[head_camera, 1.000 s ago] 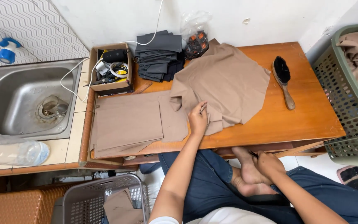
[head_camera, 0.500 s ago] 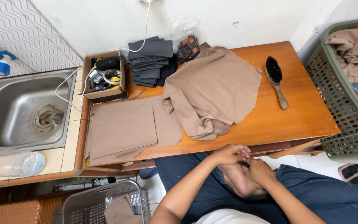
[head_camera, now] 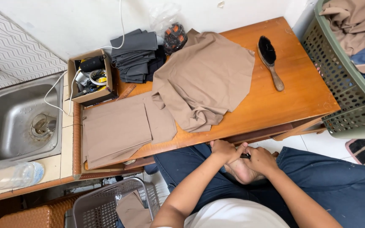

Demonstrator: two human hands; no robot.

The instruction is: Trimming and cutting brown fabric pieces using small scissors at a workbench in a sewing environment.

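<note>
At the far left of the frame a steel sink (head_camera: 9, 122) sits beside the wooden tabletop (head_camera: 292, 97). On the tabletop's left end lies a flat, folded tan cloth (head_camera: 115, 131), which looks finished; above it stand a cardboard box (head_camera: 90, 78) of odds and ends and a stack of dark folded cloth (head_camera: 138, 55). In the middle a crumpled tan cloth (head_camera: 203, 80) lies loose, not yet folded, and a brush (head_camera: 269, 59) rests to its right. At lower centre, below the tabletop's edge, the left hand (head_camera: 224, 150) and right hand (head_camera: 260, 160) meet over the lap, both closed around a small dark object (head_camera: 245, 156). That object is mostly hidden by the fingers, so its kind cannot be made out. The green basket (head_camera: 343, 84) of clothes at right is cut off by the frame.
</note>
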